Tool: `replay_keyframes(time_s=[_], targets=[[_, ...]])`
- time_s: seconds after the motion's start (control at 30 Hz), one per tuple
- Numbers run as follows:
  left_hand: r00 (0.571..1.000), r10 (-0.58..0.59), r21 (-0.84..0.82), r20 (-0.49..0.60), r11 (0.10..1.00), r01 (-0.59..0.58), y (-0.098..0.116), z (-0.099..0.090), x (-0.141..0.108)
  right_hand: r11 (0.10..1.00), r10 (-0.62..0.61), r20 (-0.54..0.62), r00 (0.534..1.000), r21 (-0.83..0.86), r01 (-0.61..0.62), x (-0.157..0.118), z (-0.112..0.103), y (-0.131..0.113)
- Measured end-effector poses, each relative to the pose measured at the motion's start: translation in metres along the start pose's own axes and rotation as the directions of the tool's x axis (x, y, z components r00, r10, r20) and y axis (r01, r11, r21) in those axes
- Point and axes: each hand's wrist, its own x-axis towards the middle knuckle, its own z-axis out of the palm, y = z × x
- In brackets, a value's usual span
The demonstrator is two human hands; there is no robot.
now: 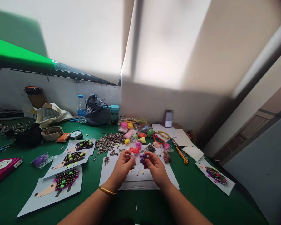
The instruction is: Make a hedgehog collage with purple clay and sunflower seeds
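Tabletop (121, 207): solid green. Bracelet (107, 190): gold. Clay (143, 159) at the fingers: dark purple. Scissors: one pair red-handled (158, 139), one yellow-handled (163, 134). Seeds (110, 141): dark, pale-striped. Cup (114, 113): teal. Bottle cap (80, 96): blue. Paper (107, 178): white.

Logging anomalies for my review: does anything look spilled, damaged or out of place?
Only minor things: a stray seed lies apart from the loose seed pile, near the pictures, and the wall has dark, chipped-looking patches above the water bottle.

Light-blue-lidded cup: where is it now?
In the head view, the cup stands left of centre by the wall, just right of the blue-grey bag.
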Motion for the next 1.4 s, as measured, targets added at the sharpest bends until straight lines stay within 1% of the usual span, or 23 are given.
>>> replay_keyframes(time_s=[0.07, 0.13, 0.2, 0.27, 0.37, 0.43, 0.53, 0.63, 0.73, 0.9, 0.97, 1.03, 1.13, 1.2, 1.3, 1.4], targets=[[1.000, 0.024, 0.027, -0.001, 0.999, -0.024, 0.000, 0.001, -0.001, 1.000, -0.010, -0.032, 0.999, -0.011, 0.010, 0.002, -0.002, 0.002], [0.998, 0.062, 0.072, 0.024, 0.995, -0.064, 0.000, 0.002, -0.001, 0.999, -0.024, -0.052, 0.998, -0.028, 0.023, 0.003, -0.004, 0.003], [0.995, 0.087, 0.105, 0.040, 0.990, -0.091, 0.000, 0.002, -0.001, 0.999, -0.035, -0.049, 0.998, -0.035, 0.033, 0.002, -0.005, 0.005], [0.996, 0.085, 0.112, 0.026, 0.990, -0.088, -0.002, 0.001, 0.000, 0.998, -0.049, -0.024, 0.999, -0.040, 0.048, 0.000, -0.005, 0.007], [0.998, 0.058, 0.084, -0.004, 0.995, -0.057, -0.004, 0.000, 0.002, 0.997, -0.070, 0.047, 0.996, -0.037, 0.072, -0.001, -0.005, 0.010], [0.998, 0.052, 0.073, 0.023, 0.996, -0.054, -0.005, 0.000, 0.002, 0.996, -0.067, 0.089, 0.994, -0.047, 0.071, -0.001, -0.005, 0.011], [0.994, 0.064, 0.080, 0.086, 0.994, -0.071, -0.007, 0.001, 0.002, 0.982, -0.084, 0.110, 0.990, -0.161, 0.102, -0.001, -0.005, 0.010], [0.992, 0.072, 0.096, 0.104, 0.992, -0.082, -0.008, 0.003, 0.001, 0.938, -0.142, 0.154, 0.978, -0.294, 0.183, -0.002, -0.004, 0.008], [0.989, 0.066, 0.119, 0.130, 0.990, -0.081, -0.010, 0.004, 0.000, 0.897, -0.190, 0.175, 0.966, -0.369, 0.243, -0.004, -0.001, 0.004], [0.985, 0.050, 0.145, 0.165, 0.987, -0.074, -0.012, 0.007, 0.000, 0.844, -0.251, 0.152, 0.956, -0.450, 0.293, -0.006, 0.004, 0.001], [0.986, 0.052, 0.143, 0.156, 0.987, -0.075, -0.012, 0.007, 0.000, 0.850, -0.241, 0.159, 0.957, -0.441, 0.287, -0.006, 0.003, 0.002], [0.990, 0.073, 0.131, 0.122, 0.987, -0.089, -0.012, 0.006, 0.000, 0.879, -0.214, 0.154, 0.965, -0.400, 0.259, -0.006, 0.002, 0.004], [0.992, 0.120, 0.139, 0.046, 0.982, -0.125, -0.010, 0.001, 0.002, 0.940, -0.149, 0.107, 0.983, -0.294, 0.175, -0.005, 0.000, 0.009], [0.989, 0.144, 0.183, 0.040, 0.972, -0.149, -0.011, -0.002, 0.004, 0.965, -0.116, 0.075, 0.990, -0.229, 0.130, -0.004, -0.001, 0.011], [0.984, 0.168, 0.260, 0.052, 0.950, -0.175, -0.016, -0.004, 0.006, 0.967, -0.135, 0.041, 0.990, -0.214, 0.141, -0.002, -0.002, 0.011], [0.985, 0.170, 0.295, 0.018, 0.941, -0.168, -0.021, -0.004, 0.006, 0.948, -0.191, 0.033, 0.981, -0.251, 0.193, -0.001, -0.003, 0.008]])
